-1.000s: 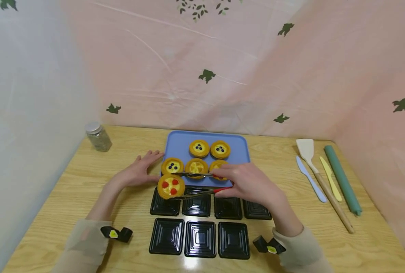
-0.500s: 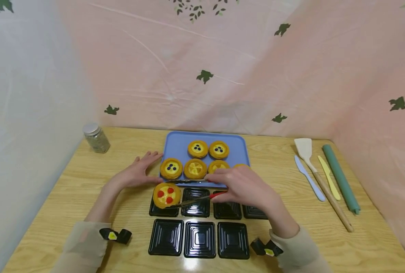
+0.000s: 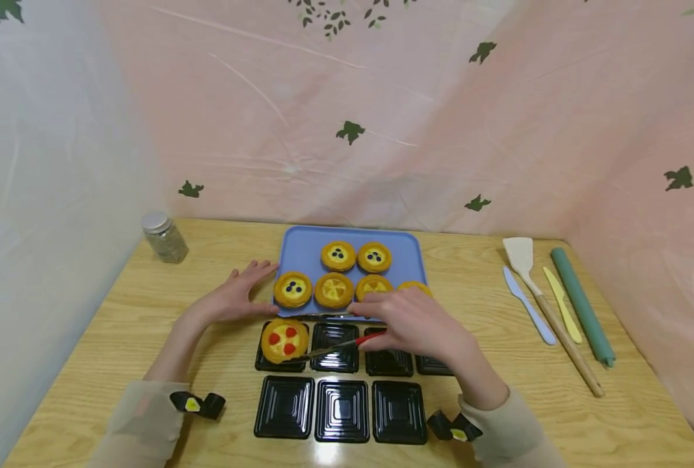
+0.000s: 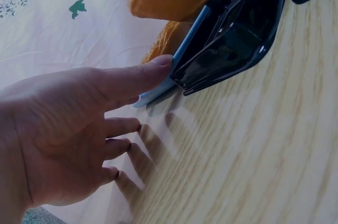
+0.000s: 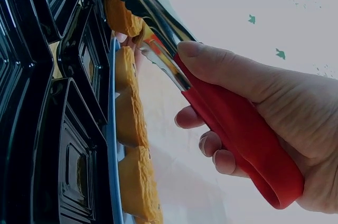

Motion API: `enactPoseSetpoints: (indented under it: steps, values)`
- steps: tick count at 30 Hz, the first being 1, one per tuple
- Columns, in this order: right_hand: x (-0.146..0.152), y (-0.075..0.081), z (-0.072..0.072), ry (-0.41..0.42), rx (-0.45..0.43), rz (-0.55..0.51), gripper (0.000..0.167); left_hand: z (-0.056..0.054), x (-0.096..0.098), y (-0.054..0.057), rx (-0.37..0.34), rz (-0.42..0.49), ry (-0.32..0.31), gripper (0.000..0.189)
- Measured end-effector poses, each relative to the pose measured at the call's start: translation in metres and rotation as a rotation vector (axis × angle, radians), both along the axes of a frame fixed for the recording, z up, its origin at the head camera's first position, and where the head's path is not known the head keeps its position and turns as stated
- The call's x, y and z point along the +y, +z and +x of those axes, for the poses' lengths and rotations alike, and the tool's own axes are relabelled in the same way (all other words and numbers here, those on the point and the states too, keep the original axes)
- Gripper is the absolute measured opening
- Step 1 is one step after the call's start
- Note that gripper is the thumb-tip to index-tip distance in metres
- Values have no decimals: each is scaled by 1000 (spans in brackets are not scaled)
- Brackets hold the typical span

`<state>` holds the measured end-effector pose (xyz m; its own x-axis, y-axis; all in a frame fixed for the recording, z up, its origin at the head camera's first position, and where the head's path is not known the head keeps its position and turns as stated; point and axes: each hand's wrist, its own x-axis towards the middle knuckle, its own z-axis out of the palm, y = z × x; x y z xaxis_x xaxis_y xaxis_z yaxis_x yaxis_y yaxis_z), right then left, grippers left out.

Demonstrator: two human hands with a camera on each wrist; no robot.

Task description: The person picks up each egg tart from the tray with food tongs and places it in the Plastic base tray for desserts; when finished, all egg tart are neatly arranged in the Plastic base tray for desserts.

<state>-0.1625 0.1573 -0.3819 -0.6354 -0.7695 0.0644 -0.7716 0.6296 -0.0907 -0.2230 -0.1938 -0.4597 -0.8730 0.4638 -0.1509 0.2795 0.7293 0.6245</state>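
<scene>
My right hand (image 3: 413, 325) holds red-handled metal tongs (image 5: 227, 118), fingers and thumb curled round the handle. Near the tong tips is an egg tart with red berries (image 3: 285, 340), over the back-left black square container (image 3: 263, 361). Whether the tart touches the container's base, I cannot tell. My left hand (image 3: 229, 297), fingers spread, lies at the left edge of a blue tray (image 3: 300, 244); its thumb touches the rim in the left wrist view. On that tray sit several tarts, among them a blueberry tart (image 3: 293, 289) and an orange-topped tart (image 3: 333, 290).
Several other black containers stand in two rows before the tray, such as a front-left container (image 3: 284, 407). At right lie a spatula (image 3: 522, 260), a blue knife (image 3: 528, 305), a yellow knife (image 3: 562, 305) and a green rolling pin (image 3: 583, 305). A lidded jar (image 3: 165, 239) stands back left.
The berry tart and tongs have moved towards me and slightly left, off the tray's front edge to the back-left container. The tong arms look slightly wider apart. My left hand stays at the tray.
</scene>
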Motion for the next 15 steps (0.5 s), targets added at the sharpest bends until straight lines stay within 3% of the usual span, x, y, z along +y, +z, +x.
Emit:
enactPoseSetpoints:
  steps: [15]
  values:
    - [-3,-1,1,-9,-16,19,57,0,0,1,-9,6,1,93]
